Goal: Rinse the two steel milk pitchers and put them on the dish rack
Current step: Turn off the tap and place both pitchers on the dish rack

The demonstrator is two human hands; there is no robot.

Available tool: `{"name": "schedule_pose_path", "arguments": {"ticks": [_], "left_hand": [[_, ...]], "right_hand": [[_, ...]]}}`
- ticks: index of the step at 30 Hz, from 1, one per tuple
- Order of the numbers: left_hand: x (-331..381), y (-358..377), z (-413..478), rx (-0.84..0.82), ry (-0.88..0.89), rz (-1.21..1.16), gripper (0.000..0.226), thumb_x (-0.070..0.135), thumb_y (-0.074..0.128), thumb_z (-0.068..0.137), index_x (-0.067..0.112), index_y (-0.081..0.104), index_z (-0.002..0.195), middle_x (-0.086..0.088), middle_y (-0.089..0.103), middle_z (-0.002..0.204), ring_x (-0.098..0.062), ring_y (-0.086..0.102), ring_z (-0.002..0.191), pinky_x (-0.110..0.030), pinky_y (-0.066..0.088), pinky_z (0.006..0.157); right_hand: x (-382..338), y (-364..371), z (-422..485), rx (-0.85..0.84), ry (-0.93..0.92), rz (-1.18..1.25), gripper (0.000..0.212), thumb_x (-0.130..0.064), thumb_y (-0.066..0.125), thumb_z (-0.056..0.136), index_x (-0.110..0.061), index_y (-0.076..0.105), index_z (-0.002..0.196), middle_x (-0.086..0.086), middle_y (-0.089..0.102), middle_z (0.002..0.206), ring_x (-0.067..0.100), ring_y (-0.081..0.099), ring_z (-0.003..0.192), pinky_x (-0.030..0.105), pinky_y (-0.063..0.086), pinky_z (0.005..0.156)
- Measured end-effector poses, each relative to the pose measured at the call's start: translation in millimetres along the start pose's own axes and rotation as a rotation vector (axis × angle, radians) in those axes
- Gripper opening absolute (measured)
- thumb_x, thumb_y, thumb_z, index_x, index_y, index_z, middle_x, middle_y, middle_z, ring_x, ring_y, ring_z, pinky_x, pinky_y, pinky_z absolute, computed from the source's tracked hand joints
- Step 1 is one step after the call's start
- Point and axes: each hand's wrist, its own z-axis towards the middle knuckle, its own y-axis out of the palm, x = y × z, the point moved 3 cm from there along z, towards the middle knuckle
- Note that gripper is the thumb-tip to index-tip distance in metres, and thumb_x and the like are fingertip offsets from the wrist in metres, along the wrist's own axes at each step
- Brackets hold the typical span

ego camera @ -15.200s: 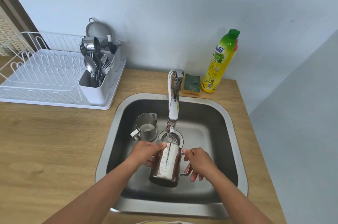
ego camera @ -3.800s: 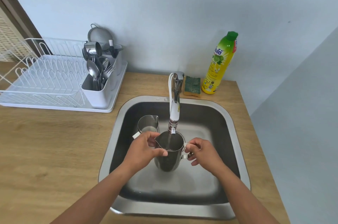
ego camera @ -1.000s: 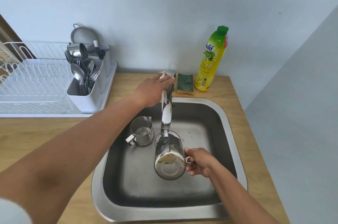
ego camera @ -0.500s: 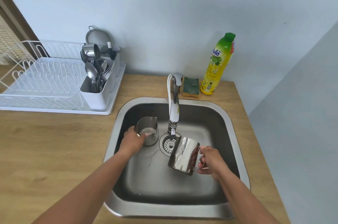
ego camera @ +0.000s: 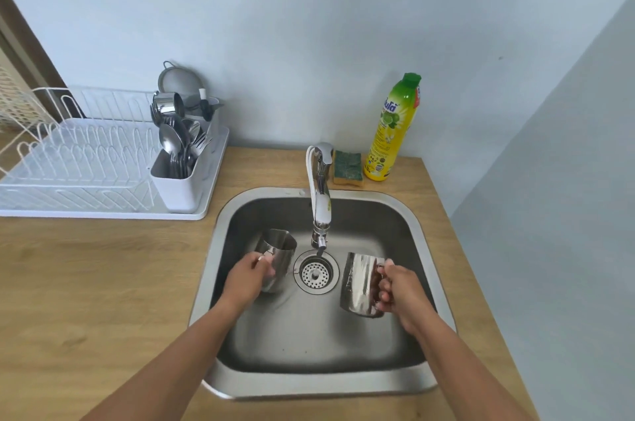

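Note:
Both steel milk pitchers are over the sink (ego camera: 417, 224). My left hand (ego camera: 248, 278) grips the smaller pitcher (ego camera: 279, 250) at its handle side, left of the drain, tilted with its mouth away from me. My right hand (ego camera: 398, 286) holds the larger pitcher (ego camera: 359, 284) by its handle, right of the drain, lifted off the sink floor. The tap (ego camera: 320, 193) stands between them with no water visible. The white dish rack (ego camera: 86, 162) sits on the counter at the far left.
A white cutlery holder (ego camera: 182, 176) full of spoons and forks stands at the rack's right end, with a strainer behind it. A green sponge (ego camera: 348, 166) and a yellow dish-soap bottle (ego camera: 393, 131) stand behind the sink. The drain strainer (ego camera: 316, 272) lies in the sink's middle.
My left hand has closed on the smaller pitcher and tipped it. My right hand has carried the larger pitcher to the right, away from the tap.

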Motion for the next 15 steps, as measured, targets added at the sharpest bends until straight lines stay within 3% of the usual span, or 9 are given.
{"name": "schedule_pose_path", "arguments": {"ticks": [3, 6, 9, 11, 13, 15], "left_hand": [[12.7, 0.1, -3.4, -0.118, -0.023, -0.118, 0.028, 0.023, 0.045, 0.101, 0.004, 0.063, 0.093, -0.004, 0.057, 0.066, -0.016, 0.051, 0.060, -0.033, 0.049, 0.058], [19.7, -2.6, -8.8, -0.224, 0.011, -0.036, 0.028, 0.018, 0.041, 0.102, 0.005, 0.065, 0.097, 0.000, 0.052, 0.057, -0.013, 0.045, 0.054, -0.031, 0.048, 0.057], [31.1, -4.4, -16.3, -0.279, 0.240, 0.360, 0.026, 0.018, 0.045, 0.100, 0.019, 0.068, 0.086, 0.006, 0.057, 0.060, -0.012, 0.051, 0.056, -0.029, 0.045, 0.062], [37.5, -2.4, -21.5, -0.307, 0.406, 0.592, 0.026, 0.020, 0.049, 0.097, 0.028, 0.062, 0.075, 0.006, 0.061, 0.065, -0.014, 0.058, 0.067, -0.031, 0.047, 0.071], [40.6, 0.1, -26.3, -0.327, 0.530, 0.783, 0.021, 0.021, 0.051, 0.095, 0.026, 0.062, 0.077, 0.003, 0.066, 0.078, -0.020, 0.061, 0.081, -0.033, 0.046, 0.075], [41.2, 2.7, -29.1, -0.317, 0.658, 0.985, 0.017, 0.019, 0.049, 0.095, 0.021, 0.067, 0.092, -0.004, 0.069, 0.097, -0.025, 0.062, 0.095, -0.034, 0.047, 0.078]], "right_hand": [[-7.5, 3.5, -6.4, -0.036, -0.049, -0.035, 0.023, -0.022, 0.041, 0.101, -0.009, 0.059, 0.094, -0.002, 0.040, 0.052, 0.012, 0.033, 0.042, 0.025, 0.033, 0.048], [-17.1, 5.8, -14.7, -0.020, -0.194, -0.244, 0.024, -0.019, 0.050, 0.097, -0.003, 0.065, 0.087, 0.001, 0.047, 0.057, 0.012, 0.038, 0.048, 0.028, 0.033, 0.051], [-27.0, 10.5, -23.1, 0.011, -0.391, -0.563, 0.024, -0.023, 0.060, 0.093, -0.012, 0.062, 0.072, 0.001, 0.058, 0.063, 0.013, 0.048, 0.056, 0.029, 0.038, 0.060], [-27.6, 18.0, -26.7, -0.016, -0.440, -0.732, 0.021, -0.027, 0.061, 0.093, -0.018, 0.061, 0.074, -0.003, 0.061, 0.068, 0.012, 0.053, 0.062, 0.027, 0.039, 0.060], [-23.4, 27.5, -31.5, -0.028, -0.484, -0.934, 0.019, -0.028, 0.059, 0.094, -0.022, 0.059, 0.077, -0.001, 0.066, 0.080, 0.017, 0.058, 0.077, 0.029, 0.040, 0.066], [-16.4, 37.5, -37.9, -0.019, -0.592, -1.186, 0.016, -0.027, 0.055, 0.095, -0.024, 0.060, 0.081, 0.002, 0.070, 0.093, 0.023, 0.060, 0.093, 0.032, 0.041, 0.080]]}}
